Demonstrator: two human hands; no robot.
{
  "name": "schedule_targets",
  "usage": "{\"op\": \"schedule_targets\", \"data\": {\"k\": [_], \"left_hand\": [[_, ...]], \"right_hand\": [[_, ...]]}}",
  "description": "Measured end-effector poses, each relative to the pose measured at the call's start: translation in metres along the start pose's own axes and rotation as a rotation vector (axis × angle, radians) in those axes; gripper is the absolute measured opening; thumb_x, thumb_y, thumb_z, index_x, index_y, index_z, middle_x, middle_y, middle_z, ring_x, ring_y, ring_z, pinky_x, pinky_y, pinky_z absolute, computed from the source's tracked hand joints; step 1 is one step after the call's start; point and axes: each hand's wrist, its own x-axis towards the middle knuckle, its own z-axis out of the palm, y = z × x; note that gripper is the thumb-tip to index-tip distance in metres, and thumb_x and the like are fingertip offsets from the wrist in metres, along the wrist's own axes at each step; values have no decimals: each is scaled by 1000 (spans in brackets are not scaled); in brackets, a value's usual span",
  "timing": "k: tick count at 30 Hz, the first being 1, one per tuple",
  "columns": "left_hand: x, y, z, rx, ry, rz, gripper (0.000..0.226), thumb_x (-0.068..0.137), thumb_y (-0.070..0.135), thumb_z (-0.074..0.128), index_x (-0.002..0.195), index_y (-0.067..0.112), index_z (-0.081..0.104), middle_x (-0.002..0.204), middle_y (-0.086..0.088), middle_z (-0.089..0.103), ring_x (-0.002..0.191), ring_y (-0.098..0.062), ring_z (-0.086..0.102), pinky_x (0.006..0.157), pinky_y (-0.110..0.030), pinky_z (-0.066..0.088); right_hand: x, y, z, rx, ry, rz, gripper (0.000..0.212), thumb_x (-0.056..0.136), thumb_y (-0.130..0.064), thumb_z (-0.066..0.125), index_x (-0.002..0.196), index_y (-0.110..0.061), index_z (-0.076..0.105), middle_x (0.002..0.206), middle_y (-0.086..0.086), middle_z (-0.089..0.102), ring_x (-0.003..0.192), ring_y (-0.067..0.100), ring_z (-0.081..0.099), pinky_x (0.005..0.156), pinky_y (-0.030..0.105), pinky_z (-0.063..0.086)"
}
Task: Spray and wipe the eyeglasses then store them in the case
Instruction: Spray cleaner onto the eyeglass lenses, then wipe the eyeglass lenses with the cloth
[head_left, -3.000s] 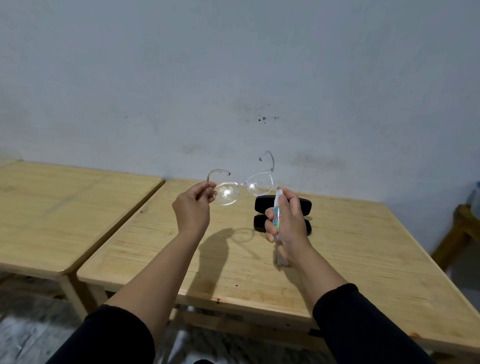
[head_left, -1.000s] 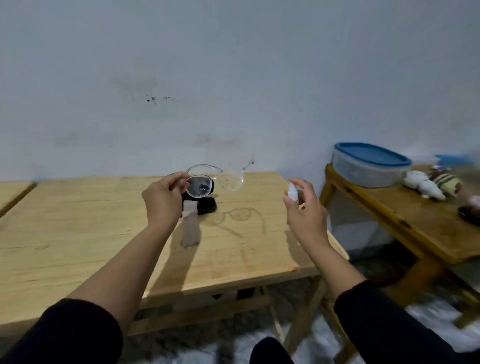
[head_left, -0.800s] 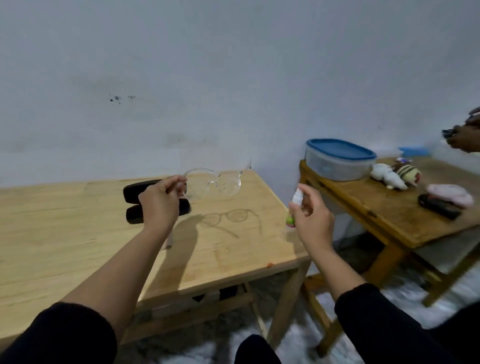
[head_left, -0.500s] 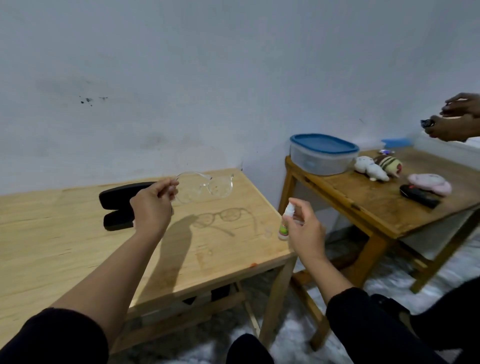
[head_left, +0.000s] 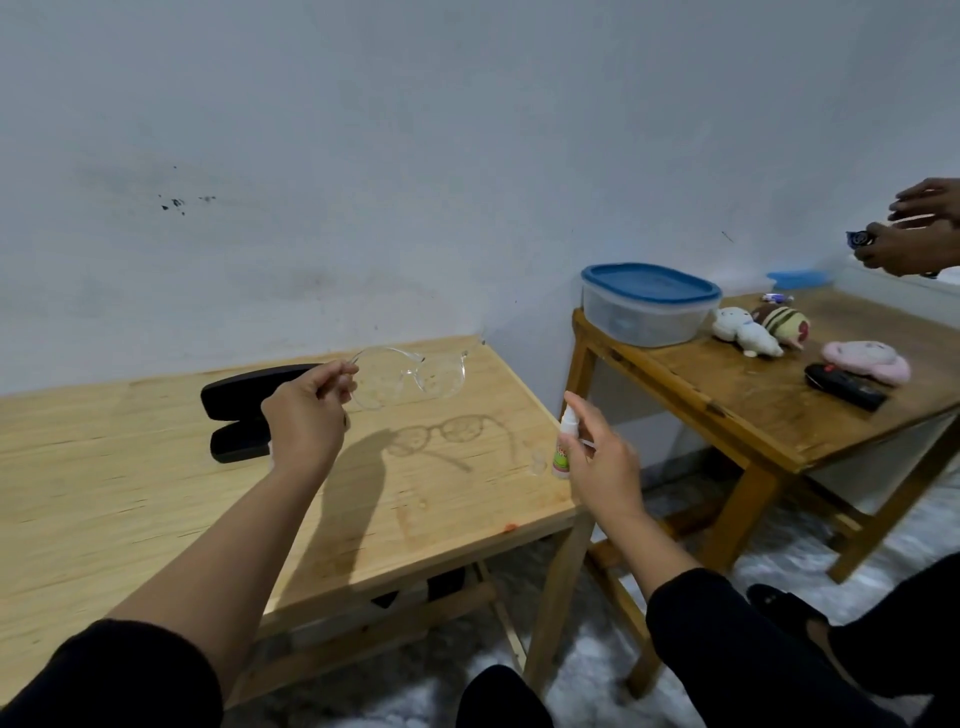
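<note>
The left hand (head_left: 306, 415) pinches the glasses (head_left: 410, 376), stretched sideways toward the right hand (head_left: 597, 457), which grips the spray bottle (head_left: 565, 441) just beside them.

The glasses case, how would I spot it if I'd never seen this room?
Start at the pale wooden table against the wall. Behind the left hand lies the glasses case, open in two long halves. It is the only black thing on that table.

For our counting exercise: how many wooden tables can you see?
2. One table lies under the person's hands, carrying the black glasses case. The second table stands to its right, holding the blue-lidded container. Others may lie outside the view.
</note>
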Motion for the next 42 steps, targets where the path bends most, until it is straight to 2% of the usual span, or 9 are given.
{"op": "schedule_targets", "data": {"k": [2,5,9,12,16,19,27,37,42], "left_hand": [[0,2,-3,-3,7,24,26,89,0,46,96,10,69,81,-5,66,66,-12,59,51,2,37],[1,4,-10,-21,19,45,26,89,-2,46,99,5,68,86,-5,67,68,4,61,59,3,37],[3,7,-22,-20,36,55,26,89,-1,47,102,5,68,93,-6,69,75,-7,62,69,3,38],[5,8,-30,-10,48,57,24,89,2,49,101,8,68,95,-6,71,85,-15,66,85,-13,42],[5,10,-48,-5,74,67,22,88,2,51,101,5,68,93,-4,68,83,-14,63,68,4,35],[6,8,-66,16,110,81,19,88,3,53,98,5,69,93,-1,67,84,-12,62,66,9,32],[10,-15,-133,45,230,70,23,88,-3,48,95,5,68,91,-2,66,76,-18,64,64,4,40],[12,-60,-222,180,396,-50,29,88,-5,44,96,8,69,86,-1,67,77,-16,64,69,4,40],[13,-76,-242,207,440,-106,29,87,-6,45,97,8,69,86,-1,67,78,-16,64,77,-5,46]], "right_hand": [[0,-3,-2,-64,-30,-24,49,93,-21,53,140,-29,39,136,4,53,118,19,54,93,30,44],[2,-10,-8,-187,-73,-78,51,97,-30,45,145,-26,30,152,-1,32,140,16,27,109,30,28],[12,-24,-13,-392,-157,-136,50,99,-36,31,146,-18,27,158,1,18,146,15,8,117,34,14],[19,-41,-14,-484,-203,-207,52,99,-38,29,145,-13,28,156,5,22,145,19,12,117,34,11],[20,-71,-11,-517,-203,-324,49,99,-34,35,139,-7,35,146,9,38,137,23,29,112,33,23],[22,-88,5,-487,-227,-375,47,98,-35,34,136,-7,37,139,8,42,131,23,37,108,34,30],[10,-127,77,-394,-368,-415,53,100,-35,31,146,-10,26,155,4,25,144,18,18,112,31,24],[-18,-166,181,-180,-575,-431,51,97,-33,35,144,-15,29,151,2,31,135,17,34,104,29,33],[-14,-175,208,-119,-645,-453,52,95,-18,46,145,-16,31,151,1,31,136,18,33,105,25,30]]}}
